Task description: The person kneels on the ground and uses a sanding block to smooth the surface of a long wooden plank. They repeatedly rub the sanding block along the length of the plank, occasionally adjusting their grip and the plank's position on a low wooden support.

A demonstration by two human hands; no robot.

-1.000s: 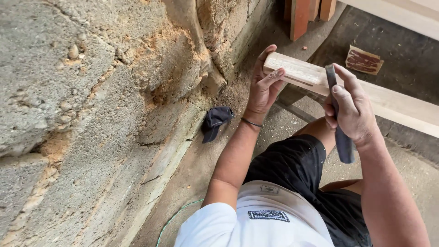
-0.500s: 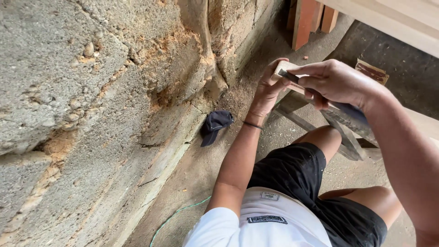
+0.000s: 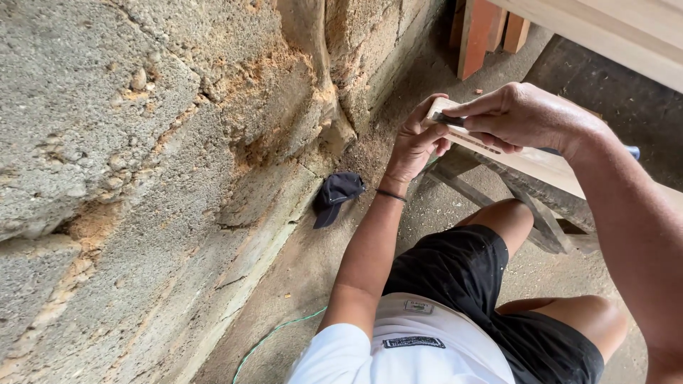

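Note:
My left hand (image 3: 413, 142) grips the near end of a pale wooden plank (image 3: 541, 162) that lies across a rough wooden trestle (image 3: 541, 206). My right hand (image 3: 519, 117) is closed around a chisel (image 3: 450, 119) with a dark handle. Its metal blade lies flat on the plank's end, pointing toward my left fingers. The blue butt of the handle pokes out behind my wrist. I am seated, with my knees under the plank.
A rough stone and mortar wall (image 3: 142, 163) fills the left side. A dark cap (image 3: 334, 195) lies on the dusty floor at its foot. A green cord (image 3: 274, 338) runs along the floor. Reddish boards (image 3: 484, 32) lean at the back; another pale plank (image 3: 619, 35) crosses top right.
My right hand swung the chisel from upright beside the plank down onto the plank's end near my left hand. It has now shifted slightly further along the plank.

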